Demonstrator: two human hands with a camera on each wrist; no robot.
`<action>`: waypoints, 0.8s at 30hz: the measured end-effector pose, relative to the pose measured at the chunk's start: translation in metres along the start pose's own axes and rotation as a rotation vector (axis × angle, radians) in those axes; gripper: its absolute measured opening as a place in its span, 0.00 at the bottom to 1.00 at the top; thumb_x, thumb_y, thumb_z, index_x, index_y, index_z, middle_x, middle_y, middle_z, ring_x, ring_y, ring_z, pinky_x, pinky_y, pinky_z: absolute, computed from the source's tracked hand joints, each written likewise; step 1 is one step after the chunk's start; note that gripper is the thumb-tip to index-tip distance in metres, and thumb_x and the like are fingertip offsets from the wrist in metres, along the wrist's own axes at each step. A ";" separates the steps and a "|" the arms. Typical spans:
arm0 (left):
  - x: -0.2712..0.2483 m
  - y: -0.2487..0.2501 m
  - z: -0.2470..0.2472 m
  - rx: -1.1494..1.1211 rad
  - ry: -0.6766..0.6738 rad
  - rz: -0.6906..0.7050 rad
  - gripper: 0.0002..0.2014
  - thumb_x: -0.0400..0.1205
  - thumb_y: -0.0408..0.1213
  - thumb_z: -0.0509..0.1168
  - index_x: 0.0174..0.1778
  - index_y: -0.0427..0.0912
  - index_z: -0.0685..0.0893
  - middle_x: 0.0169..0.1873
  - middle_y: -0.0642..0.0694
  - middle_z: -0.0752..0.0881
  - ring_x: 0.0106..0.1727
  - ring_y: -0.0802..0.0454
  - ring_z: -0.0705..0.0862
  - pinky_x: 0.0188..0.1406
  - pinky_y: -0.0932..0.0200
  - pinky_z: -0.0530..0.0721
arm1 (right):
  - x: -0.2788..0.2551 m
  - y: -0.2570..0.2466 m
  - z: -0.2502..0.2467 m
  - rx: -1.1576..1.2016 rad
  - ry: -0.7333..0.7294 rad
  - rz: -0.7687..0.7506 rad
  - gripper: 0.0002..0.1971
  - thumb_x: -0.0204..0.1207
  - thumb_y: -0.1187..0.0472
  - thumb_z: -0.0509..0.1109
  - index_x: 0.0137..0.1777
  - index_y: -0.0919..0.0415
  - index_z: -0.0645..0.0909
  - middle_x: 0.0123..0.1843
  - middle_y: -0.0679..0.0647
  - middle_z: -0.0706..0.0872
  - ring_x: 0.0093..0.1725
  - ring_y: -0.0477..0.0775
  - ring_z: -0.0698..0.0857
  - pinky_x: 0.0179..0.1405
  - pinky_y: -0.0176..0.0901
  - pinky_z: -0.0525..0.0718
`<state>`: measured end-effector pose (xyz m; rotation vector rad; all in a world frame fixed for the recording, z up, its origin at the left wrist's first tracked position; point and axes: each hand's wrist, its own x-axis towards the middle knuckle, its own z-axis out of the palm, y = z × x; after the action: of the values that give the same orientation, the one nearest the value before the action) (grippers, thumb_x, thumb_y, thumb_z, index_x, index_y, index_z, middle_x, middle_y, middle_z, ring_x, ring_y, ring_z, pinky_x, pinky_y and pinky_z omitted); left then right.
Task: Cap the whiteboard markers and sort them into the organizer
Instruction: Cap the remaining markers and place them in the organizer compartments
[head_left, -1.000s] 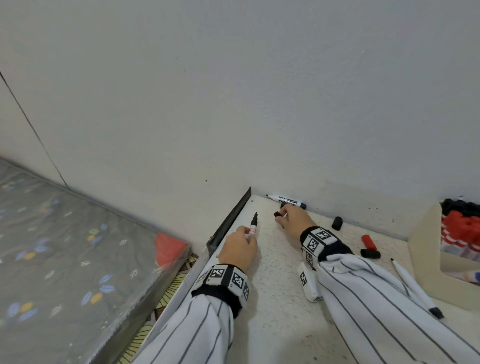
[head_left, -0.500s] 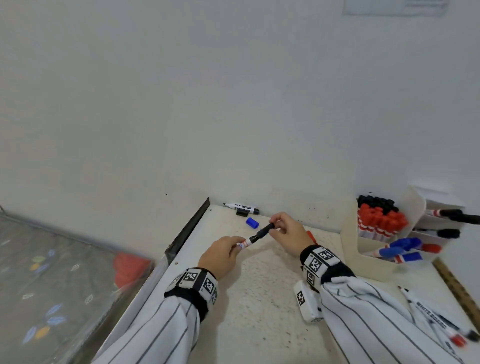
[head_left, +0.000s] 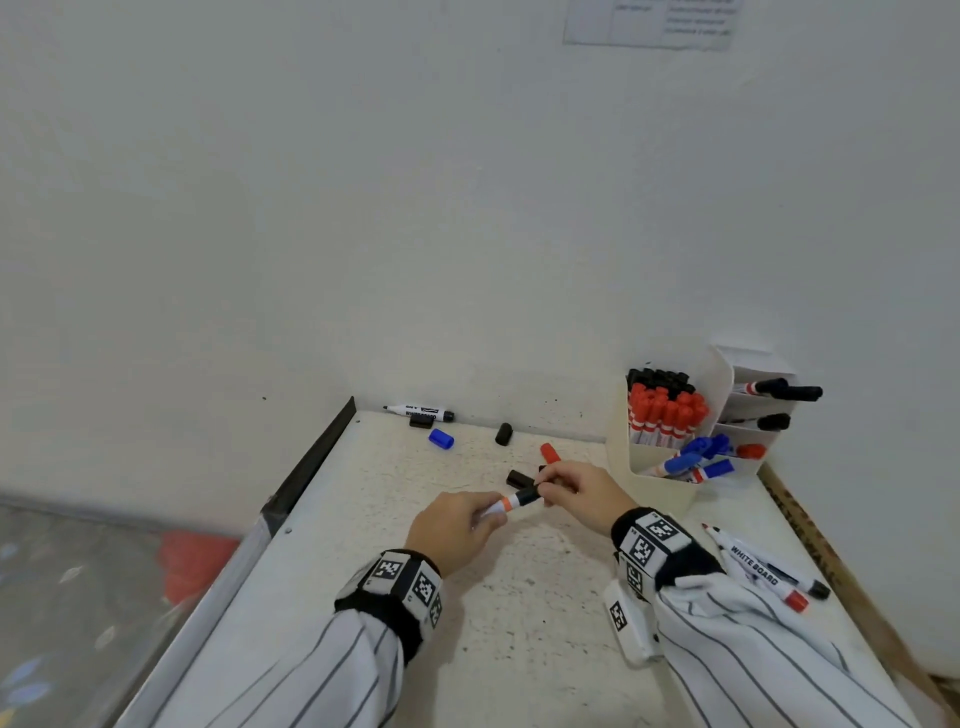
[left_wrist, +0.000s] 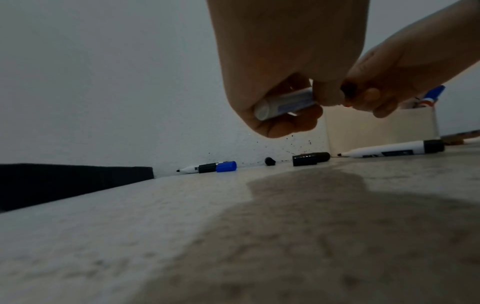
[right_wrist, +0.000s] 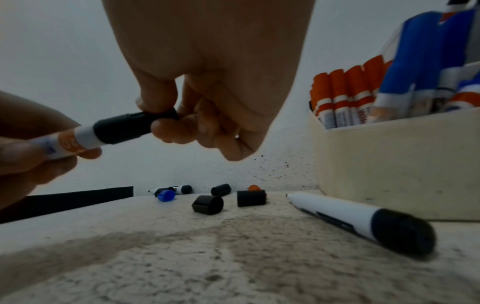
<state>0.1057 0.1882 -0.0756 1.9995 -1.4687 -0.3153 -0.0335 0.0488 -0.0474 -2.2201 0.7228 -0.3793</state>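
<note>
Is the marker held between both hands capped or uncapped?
Capped: a black cap covers the marker tip, pinched by the right hand; the left hand grips the barrel.

Three views of one tabletop

The head camera looked down from above at the table (head_left: 519, 649); both wrist cameras sat low, close to its surface, facing the wall (left_wrist: 103, 82), and shared the organizer (right_wrist: 389, 164) and loose blue cap (left_wrist: 226, 166).

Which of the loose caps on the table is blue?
The blue cap near the far wall, beside the uncapped marker. The other loose caps are black or red.
</note>
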 end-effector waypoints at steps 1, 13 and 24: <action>0.000 0.001 0.002 0.024 -0.004 -0.001 0.14 0.83 0.44 0.60 0.63 0.52 0.81 0.40 0.49 0.84 0.39 0.54 0.76 0.38 0.60 0.73 | -0.001 0.002 -0.001 -0.008 -0.009 -0.013 0.06 0.76 0.64 0.68 0.44 0.51 0.82 0.33 0.44 0.81 0.35 0.42 0.77 0.38 0.29 0.72; 0.002 -0.002 0.010 0.063 -0.092 0.073 0.11 0.83 0.45 0.60 0.56 0.50 0.85 0.30 0.52 0.77 0.33 0.55 0.73 0.31 0.61 0.68 | -0.010 0.002 -0.003 -0.257 -0.162 -0.033 0.13 0.83 0.58 0.59 0.39 0.57 0.81 0.28 0.43 0.72 0.28 0.38 0.68 0.29 0.28 0.67; 0.006 0.000 0.014 -0.018 -0.118 0.051 0.11 0.80 0.48 0.64 0.56 0.56 0.86 0.33 0.51 0.83 0.33 0.57 0.75 0.37 0.59 0.73 | -0.013 0.012 -0.006 -0.254 -0.212 0.005 0.13 0.82 0.54 0.60 0.37 0.53 0.81 0.27 0.46 0.74 0.28 0.43 0.71 0.31 0.35 0.68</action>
<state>0.1004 0.1783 -0.0856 1.9550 -1.5811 -0.4294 -0.0511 0.0468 -0.0527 -2.4489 0.6919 -0.0484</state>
